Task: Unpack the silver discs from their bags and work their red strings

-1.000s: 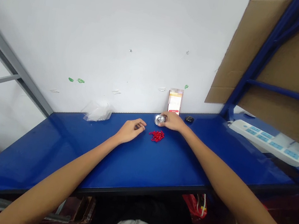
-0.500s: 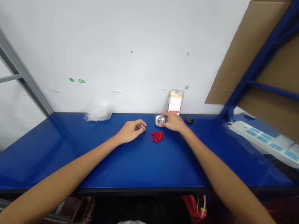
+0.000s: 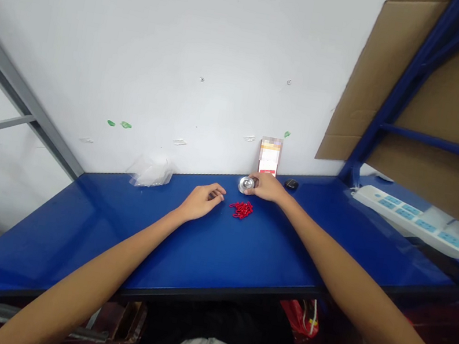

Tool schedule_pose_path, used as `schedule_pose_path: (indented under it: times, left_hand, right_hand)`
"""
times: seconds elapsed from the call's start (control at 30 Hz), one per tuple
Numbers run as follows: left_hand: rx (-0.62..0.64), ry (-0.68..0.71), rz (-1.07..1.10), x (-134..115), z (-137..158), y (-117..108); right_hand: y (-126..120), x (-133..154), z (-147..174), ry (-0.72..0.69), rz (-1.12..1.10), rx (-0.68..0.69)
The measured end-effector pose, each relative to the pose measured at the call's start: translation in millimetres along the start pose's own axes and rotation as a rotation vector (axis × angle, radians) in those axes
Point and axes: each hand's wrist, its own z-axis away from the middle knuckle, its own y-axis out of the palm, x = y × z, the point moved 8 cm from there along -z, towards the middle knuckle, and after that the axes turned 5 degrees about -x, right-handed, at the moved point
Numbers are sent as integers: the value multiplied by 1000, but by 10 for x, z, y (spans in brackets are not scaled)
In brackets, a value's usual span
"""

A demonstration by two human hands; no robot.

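On the blue table lies a small heap of red looped pieces (image 3: 241,209), too small to tell the exact kind. Just behind it is a small round silver metal dish (image 3: 245,184). My right hand (image 3: 267,186) grips the dish by its right side, thumb at the near edge, and covers part of it. To the left of the heap my left hand (image 3: 203,200) rests on its side on the table. Its fingers are loosely bent with a gap to the thumb, and nothing shows between them.
A lit phone (image 3: 269,158) leans against the wall behind my right hand. Right of it sits a small black object (image 3: 291,185). A clear plastic bag (image 3: 152,173) lies at the back left, and a white power strip (image 3: 415,221) at the right.
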Motion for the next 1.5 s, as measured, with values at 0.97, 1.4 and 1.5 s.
schedule_pose_path:
  times: [0.97,1.4,1.5]
  left_hand:
    - [-6,-33,44,36,-6,11]
    - [10,-37,62,54,-1,20]
    - [10,-39,61,51,-1,17]
  right_hand:
    - [57,-19,41,85,-236,118]
    - [23,61,67,57,-151,106]
    - [16,84,69,37,-159,116]
